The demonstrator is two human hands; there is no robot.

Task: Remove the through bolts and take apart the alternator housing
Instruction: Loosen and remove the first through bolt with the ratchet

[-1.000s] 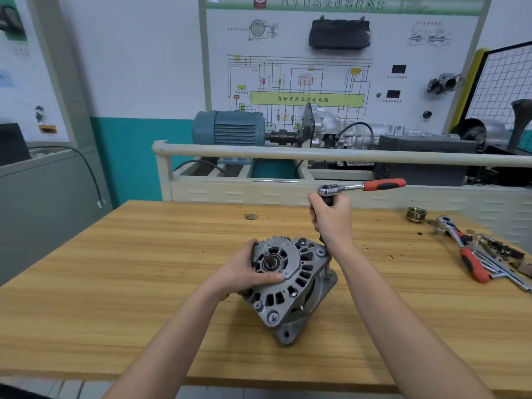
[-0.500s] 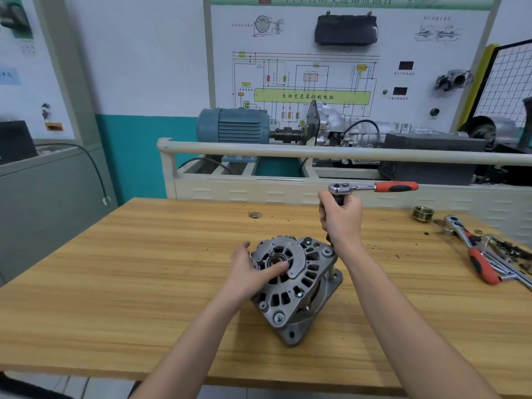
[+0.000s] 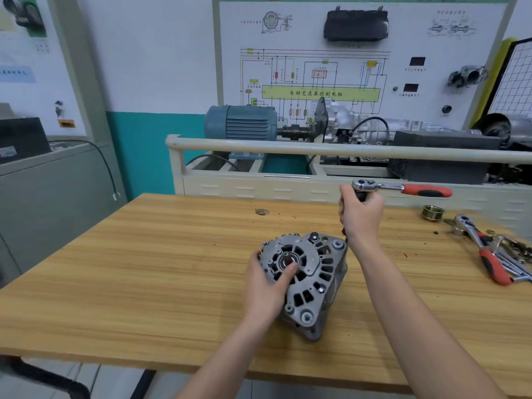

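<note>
**Ratchet standing over the far-right through bolt**

Head view: the alternator (image 3: 305, 286) sits on the wooden bench (image 3: 144, 283) near the middle, tipped so its slotted end face looks up and toward the person, its shaft axis leaning from near-right up to far-left. The left hand (image 3: 266, 289) grips the left rim of the housing, thumb laid across the face to the bearing hub, holding it steady. The right hand (image 3: 361, 218) is just beyond the housing's far-right corner, fingers curled round the black extension under the head of a ratchet wrench (image 3: 400, 189). That extension runs nearly upright, down toward the far-right edge of the housing; its lower end and any socket are hidden behind the wrist, so I cannot tell whether it is seated on a bolt. The ratchet's red handle points right, level with the bench, and no hand is on it.

So the right hand is the one at the fastener, the left the brace, and I judge the coming move turns on keeping the extension in line with the bolt along the housing's edge. One bolt head (image 3: 314, 235) shows on the far rim and another fastener (image 3: 307, 315) near the lower lug.

Off to the right lie a second ratchet wrench (image 3: 483, 249) with loose tools and a grooved pulley (image 3: 432, 212), well apart from the work.

On the far wall board (image 3: 359, 38) a yellow-green strip reads 自动变速器控制电脑. No brand on the alternator or tools is legible.
</note>
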